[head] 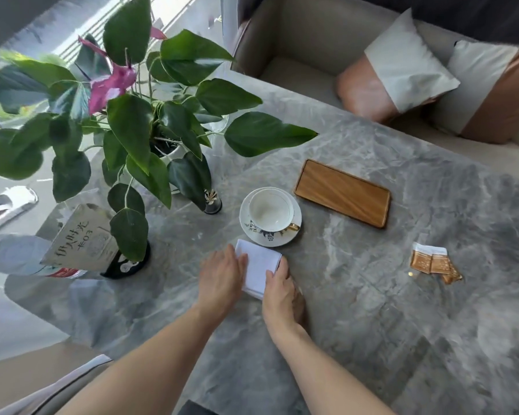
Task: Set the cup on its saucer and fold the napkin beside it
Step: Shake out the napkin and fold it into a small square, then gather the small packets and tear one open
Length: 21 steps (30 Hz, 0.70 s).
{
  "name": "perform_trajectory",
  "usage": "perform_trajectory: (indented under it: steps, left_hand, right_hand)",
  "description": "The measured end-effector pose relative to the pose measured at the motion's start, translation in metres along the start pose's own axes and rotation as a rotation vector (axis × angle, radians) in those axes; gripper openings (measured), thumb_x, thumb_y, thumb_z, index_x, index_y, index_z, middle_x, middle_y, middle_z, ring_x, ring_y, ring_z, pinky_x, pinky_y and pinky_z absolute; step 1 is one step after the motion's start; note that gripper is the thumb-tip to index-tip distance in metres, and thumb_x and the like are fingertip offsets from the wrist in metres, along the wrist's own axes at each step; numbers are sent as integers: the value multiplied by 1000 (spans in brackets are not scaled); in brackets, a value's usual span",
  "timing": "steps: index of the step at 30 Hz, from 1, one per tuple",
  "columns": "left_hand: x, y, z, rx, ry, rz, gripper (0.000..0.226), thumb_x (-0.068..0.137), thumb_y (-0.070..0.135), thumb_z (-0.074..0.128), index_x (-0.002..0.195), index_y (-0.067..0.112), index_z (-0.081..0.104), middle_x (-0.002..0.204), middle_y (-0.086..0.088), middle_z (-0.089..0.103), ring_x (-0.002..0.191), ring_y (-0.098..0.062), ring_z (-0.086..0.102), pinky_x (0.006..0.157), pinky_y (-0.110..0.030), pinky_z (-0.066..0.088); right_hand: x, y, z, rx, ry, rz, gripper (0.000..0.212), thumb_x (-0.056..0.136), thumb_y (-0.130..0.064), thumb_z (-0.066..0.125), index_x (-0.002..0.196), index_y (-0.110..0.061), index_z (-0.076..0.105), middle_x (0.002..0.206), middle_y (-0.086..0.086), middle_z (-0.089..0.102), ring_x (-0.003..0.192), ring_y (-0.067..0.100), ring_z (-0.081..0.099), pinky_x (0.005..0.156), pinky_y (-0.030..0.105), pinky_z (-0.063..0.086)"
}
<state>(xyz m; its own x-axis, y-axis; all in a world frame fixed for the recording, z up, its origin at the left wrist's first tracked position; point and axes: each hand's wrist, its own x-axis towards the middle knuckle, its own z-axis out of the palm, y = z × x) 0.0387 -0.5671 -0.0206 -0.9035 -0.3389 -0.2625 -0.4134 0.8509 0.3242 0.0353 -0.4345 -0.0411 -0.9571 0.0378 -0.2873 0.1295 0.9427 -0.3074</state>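
The grey marbled bench [372, 295] filled the frame, polished enough that soft cloth would likely slide on it, and the big anthurium plant [126, 115] crowded its far left. Right of centre lay the wooden tray [342, 196], bare, with torn brown sachets [432, 262] nearer the edge. The saucer [252, 235] sat in the middle with the teacup [271, 209] already on it, gilt handle pointing right; thin porcelain, light but chippable, best taken by that handle or by the saucer rim if it needed nudging, was how it read. Just in front of the saucer, close to its near rim, lay the white napkin [259, 265], folded down to a small rectangle and flat on the bench. It looked limp and light, the sort of thing that springs open unless creases are pressed, so edges and corners were the places to hold. The left hand [222, 277] rested on the napkin's left edge, grip flattened with fingers together, pinning rather than pinching. The right hand [279, 286] curled at the right edge, fingers bent onto the cloth; whether it pinched a layer there I could not tell.
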Motion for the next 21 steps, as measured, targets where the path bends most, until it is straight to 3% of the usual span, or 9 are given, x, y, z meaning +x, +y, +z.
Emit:
perform_trajectory:
  steps: [4, 6, 9, 11, 13, 18, 21]
  left_hand:
    - [-9, -6, 6, -40, 89, 41, 44, 102, 39, 45, 130, 5, 53, 119, -16, 60, 105, -36, 53, 91, -48, 41]
    - [-17, -11, 10, -34, 119, 158, 60, 101, 42, 41, 147, 3, 43, 141, -17, 53, 126, -37, 51, 105, -49, 40]
    - [-23, -20, 20, 74, 6, 300, 71, 104, 49, 22, 161, 7, 15, 169, -10, 13, 157, -25, 7, 126, -39, 4]
    - [-23, -24, 27, 144, -81, 307, 73, 104, 54, 11, 161, 11, -3, 169, -4, -10, 154, -18, -19, 122, -34, -19]
    - [-22, -25, 31, 188, -124, 294, 73, 103, 56, 6, 160, 14, -12, 167, -2, -20, 150, -15, -29, 118, -33, -27]
    - [-25, -20, 26, 202, -118, 267, 73, 103, 55, 8, 159, 13, -11, 168, -3, -19, 150, -16, -29, 119, -36, -26]
    - [-33, -9, 18, 186, -48, 271, 74, 104, 53, 16, 160, 7, 1, 169, -7, -5, 155, -20, -14, 125, -39, -11]
  right_hand:
    - [-7, 4, -4, -101, 92, -94, 64, 91, -39, 59, 145, -7, 43, 119, 7, 63, 100, 27, 62, 81, 42, 51]
    - [-13, 11, -8, -166, 115, -207, 68, 89, -43, 54, 147, -10, 39, 127, 4, 55, 110, 26, 55, 85, 42, 48]
    - [-15, 19, -7, -254, 75, -311, 66, 95, -43, 39, 152, -11, 33, 155, 6, 39, 140, 26, 39, 104, 43, 40]
    - [-15, 21, -4, -291, 46, -317, 66, 98, -43, 29, 155, -11, 26, 163, 6, 27, 149, 25, 26, 113, 44, 32]
    - [-15, 23, 0, -300, 29, -314, 67, 99, -43, 28, 156, -11, 21, 165, 6, 21, 151, 26, 21, 116, 46, 27]
    - [-15, 25, -3, -237, -4, -298, 69, 98, -48, 33, 158, -16, 17, 166, 2, 17, 151, 26, 19, 116, 49, 26]
    - [-12, 39, -16, -173, 10, -299, 69, 95, -49, 33, 156, -18, 23, 162, 1, 28, 149, 22, 26, 113, 46, 31]
